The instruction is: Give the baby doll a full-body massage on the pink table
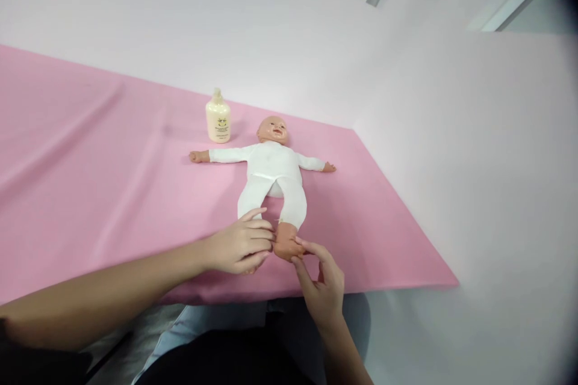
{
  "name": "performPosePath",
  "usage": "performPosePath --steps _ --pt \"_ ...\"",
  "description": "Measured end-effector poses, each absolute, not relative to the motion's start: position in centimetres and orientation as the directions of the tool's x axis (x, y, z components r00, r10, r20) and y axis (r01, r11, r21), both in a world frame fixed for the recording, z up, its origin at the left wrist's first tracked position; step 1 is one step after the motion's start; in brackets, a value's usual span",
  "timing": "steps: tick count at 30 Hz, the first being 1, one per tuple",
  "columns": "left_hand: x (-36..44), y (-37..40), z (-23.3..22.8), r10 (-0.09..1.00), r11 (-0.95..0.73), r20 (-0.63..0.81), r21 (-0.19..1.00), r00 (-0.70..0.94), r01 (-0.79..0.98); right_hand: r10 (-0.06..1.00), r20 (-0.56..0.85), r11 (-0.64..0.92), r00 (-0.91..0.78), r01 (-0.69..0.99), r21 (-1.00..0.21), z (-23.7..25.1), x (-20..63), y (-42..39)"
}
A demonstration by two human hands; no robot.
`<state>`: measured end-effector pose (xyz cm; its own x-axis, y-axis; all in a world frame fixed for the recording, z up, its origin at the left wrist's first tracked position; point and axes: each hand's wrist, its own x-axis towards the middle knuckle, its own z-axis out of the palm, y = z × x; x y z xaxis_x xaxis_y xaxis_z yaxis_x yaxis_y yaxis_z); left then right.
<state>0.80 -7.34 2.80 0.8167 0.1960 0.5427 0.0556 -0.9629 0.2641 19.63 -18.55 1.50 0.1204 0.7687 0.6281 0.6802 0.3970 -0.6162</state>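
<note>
A baby doll (pixel 273 159) in a white body suit lies on its back, arms spread and feet toward me. My right hand (pixel 323 283) pinches the toes of the doll's foot (pixel 287 242) on the right between thumb and fingers. Over the doll's other lower leg lies my left hand (pixel 244 243), its fingers stretched out and a little apart, fingertips close beside the pinched foot. That hand hides the other foot, so I cannot see what its palm touches.
A cream pump bottle (pixel 218 120) stands upright beside the doll's head, left of it. Pink cloth (pixel 112 192) with soft folds covers the table. A pale wall (pixel 180 18) rises behind, and the table's right edge slants toward me.
</note>
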Motion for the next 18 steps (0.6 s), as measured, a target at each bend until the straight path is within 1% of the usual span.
performPosePath --steps 2,4,8,11,15,18 --pt "0.8 -7.3 2.6 0.174 -0.964 0.521 0.264 0.836 0.037 0.751 0.657 0.457 0.062 0.669 -0.586 1.7 19.7 -17.8" --pt "0.7 -7.3 2.4 0.170 -0.961 0.501 0.273 0.849 0.031 0.750 0.659 0.514 -0.055 0.674 -0.530 1.7 20.0 -16.9" --pt "0.7 -7.4 2.2 0.152 -0.957 0.508 0.289 0.848 -0.002 0.738 0.570 0.630 -0.361 0.671 -0.391 1.8 20.7 -14.6" --pt "0.7 -7.6 2.5 0.133 -0.951 0.508 0.307 0.851 -0.035 0.666 0.539 0.729 -0.516 0.605 -0.321 2.3 21.0 -12.7" --pt "0.7 -7.6 2.8 0.193 -0.928 0.493 0.371 0.848 -0.004 0.514 0.613 0.846 -0.600 0.471 -0.248 3.7 20.5 -10.5" --pt "0.8 -7.6 2.7 0.163 -0.936 0.504 0.351 0.848 -0.028 0.451 0.670 0.884 -0.590 0.399 -0.243 4.7 19.6 -9.6"
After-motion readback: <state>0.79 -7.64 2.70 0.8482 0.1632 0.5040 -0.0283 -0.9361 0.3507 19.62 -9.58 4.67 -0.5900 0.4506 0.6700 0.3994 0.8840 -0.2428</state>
